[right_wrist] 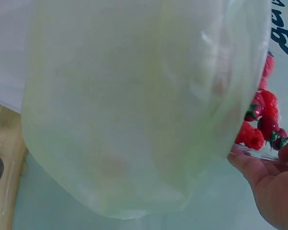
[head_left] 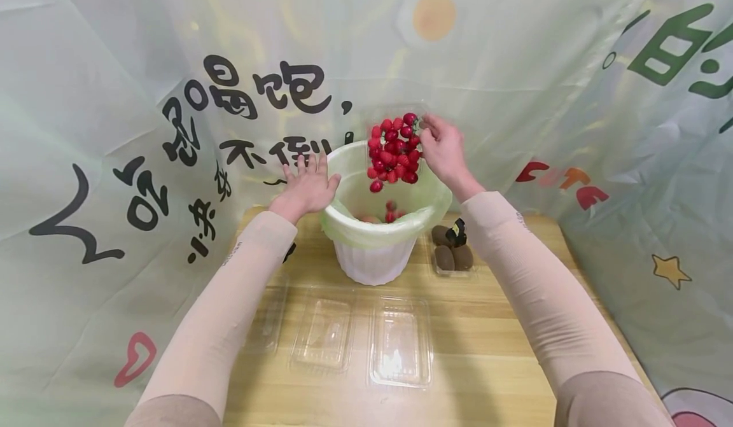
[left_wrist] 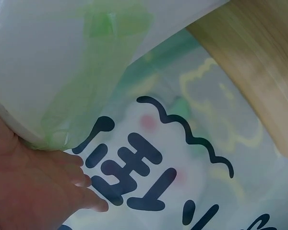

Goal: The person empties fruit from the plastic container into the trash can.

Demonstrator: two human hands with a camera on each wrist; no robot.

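A white bin [head_left: 375, 261] with a light green bag [head_left: 436, 201] lining it stands on the table. Above its mouth, my right hand [head_left: 445, 147] pinches the edge of a clear plastic box [head_left: 395, 109], tilted toward the bin and full of red berries [head_left: 395, 150], some with green tops. One loose berry [head_left: 376, 186] is just below the box. Further berries [head_left: 392, 216] show inside the bin. My left hand [head_left: 306, 185], fingers spread, rests at the bin's left rim. In the left wrist view its palm lies against the rim, beside the bag's folded edge.
Several clear plastic boxes or lids [head_left: 401, 344] lie on the near part of the wooden table [head_left: 492, 344]. Right of the bin sits a clear box of brown, egg-shaped fruit [head_left: 452, 255] with a black tag. Printed cloth [head_left: 504, 51] hangs behind and at both sides.
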